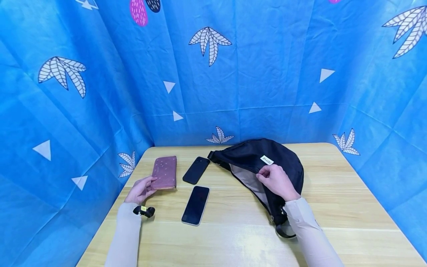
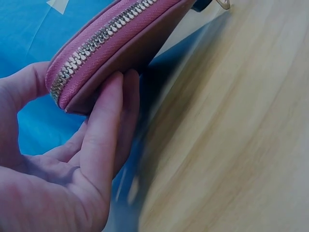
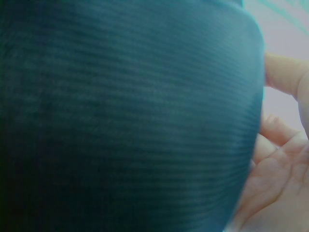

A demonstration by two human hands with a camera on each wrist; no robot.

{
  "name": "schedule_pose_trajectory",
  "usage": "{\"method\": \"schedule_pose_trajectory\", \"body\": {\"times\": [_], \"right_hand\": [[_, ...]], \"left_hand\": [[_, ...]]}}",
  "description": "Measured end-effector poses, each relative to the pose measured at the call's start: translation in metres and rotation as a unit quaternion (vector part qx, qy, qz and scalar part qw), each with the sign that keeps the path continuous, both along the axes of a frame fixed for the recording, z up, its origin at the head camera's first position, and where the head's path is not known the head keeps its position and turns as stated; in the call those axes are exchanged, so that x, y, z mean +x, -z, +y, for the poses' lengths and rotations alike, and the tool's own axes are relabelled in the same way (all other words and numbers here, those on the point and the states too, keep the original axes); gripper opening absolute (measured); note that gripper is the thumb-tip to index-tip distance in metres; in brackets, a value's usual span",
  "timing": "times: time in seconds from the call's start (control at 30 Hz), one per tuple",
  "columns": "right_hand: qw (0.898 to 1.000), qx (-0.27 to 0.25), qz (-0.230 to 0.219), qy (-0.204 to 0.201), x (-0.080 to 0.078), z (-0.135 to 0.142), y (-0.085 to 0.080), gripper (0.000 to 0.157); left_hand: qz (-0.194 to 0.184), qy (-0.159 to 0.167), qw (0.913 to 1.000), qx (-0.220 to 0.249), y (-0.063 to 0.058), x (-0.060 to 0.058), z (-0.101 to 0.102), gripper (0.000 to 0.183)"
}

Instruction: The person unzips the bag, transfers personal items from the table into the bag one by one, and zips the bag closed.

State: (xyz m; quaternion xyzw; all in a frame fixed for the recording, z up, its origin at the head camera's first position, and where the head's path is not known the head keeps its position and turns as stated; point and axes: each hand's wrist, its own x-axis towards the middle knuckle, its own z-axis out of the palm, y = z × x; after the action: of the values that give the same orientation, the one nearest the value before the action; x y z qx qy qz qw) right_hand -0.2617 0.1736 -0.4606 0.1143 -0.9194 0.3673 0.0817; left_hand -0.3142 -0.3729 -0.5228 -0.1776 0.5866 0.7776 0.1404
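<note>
A pink zip wallet (image 1: 165,171) is pinched at its near left corner by my left hand (image 1: 140,189). The left wrist view shows its metal zipper (image 2: 91,48), with the thumb on one face and fingers (image 2: 104,121) beneath, the wallet tilted off the table. My right hand (image 1: 276,181) pinches the upper edge of a black shoulder bag (image 1: 283,155) and holds its mouth apart, so the grey lining (image 1: 247,178) shows. In the right wrist view dark ribbed fabric (image 3: 130,116) fills most of the picture and hides part of the hand.
A black phone (image 1: 196,170) lies between wallet and bag. Nearer me is a second phone (image 1: 195,205) with a light edge. The bag's strap (image 1: 285,231) loops at its near end. A blue printed curtain (image 1: 237,85) stands around the wooden table (image 1: 233,244).
</note>
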Motion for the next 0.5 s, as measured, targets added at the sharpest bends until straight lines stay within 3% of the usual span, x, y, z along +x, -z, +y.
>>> {"method": "schedule_pose_trajectory", "body": {"times": [0.27, 0.5], "right_hand": [[1.000, 0.002, -0.005, -0.002, 0.0000, 0.0001, -0.0004, 0.008], [1.000, 0.003, -0.003, -0.002, -0.0006, -0.0001, 0.0005, 0.008]], "left_hand": [[-0.001, 0.000, 0.9999, 0.010, -0.0042, 0.0025, 0.0027, 0.019], [-0.001, 0.006, 0.9986, 0.052, -0.0065, 0.0029, 0.0015, 0.015]]}}
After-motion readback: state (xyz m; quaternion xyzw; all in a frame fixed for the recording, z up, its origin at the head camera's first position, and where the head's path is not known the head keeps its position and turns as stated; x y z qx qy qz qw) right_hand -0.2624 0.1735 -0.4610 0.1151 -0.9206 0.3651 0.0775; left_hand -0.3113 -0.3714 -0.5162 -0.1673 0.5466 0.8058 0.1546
